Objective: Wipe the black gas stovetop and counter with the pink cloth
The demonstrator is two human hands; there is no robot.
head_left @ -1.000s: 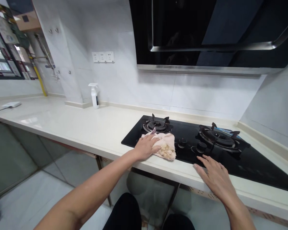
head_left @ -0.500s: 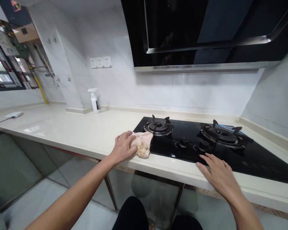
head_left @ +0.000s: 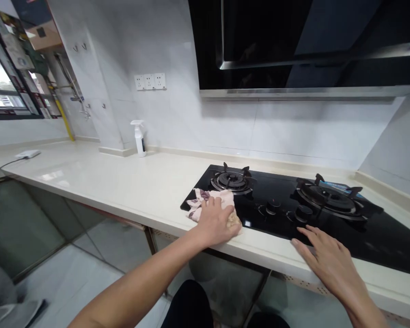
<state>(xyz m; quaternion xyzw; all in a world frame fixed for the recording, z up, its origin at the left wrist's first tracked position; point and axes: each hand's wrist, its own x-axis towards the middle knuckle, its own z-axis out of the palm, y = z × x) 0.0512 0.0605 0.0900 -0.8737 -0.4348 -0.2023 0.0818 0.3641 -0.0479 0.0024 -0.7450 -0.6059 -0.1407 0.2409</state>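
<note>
My left hand (head_left: 216, 221) presses down on a crumpled pale pink cloth (head_left: 202, 202) at the front left corner of the black glass gas hob (head_left: 372, 232), fingers curled over the cloth. My right hand (head_left: 324, 258) lies flat with fingers spread on the hob's front edge, just in front of the two control knobs (head_left: 289, 209). The left burner (head_left: 232, 179) sits behind the cloth. The right burner (head_left: 328, 197) is behind my right hand.
A long cream countertop (head_left: 116, 182) runs left from the hob. A white spray bottle (head_left: 140, 139) stands by the back wall under a row of wall sockets (head_left: 150, 81). A black range hood (head_left: 307, 45) hangs over the hob. A small white device (head_left: 28, 154) lies far left.
My left hand swept the cloth left off the hob to the counter edge, then back right onto the hob's front left corner. My right hand stayed resting on the hob's front edge.
</note>
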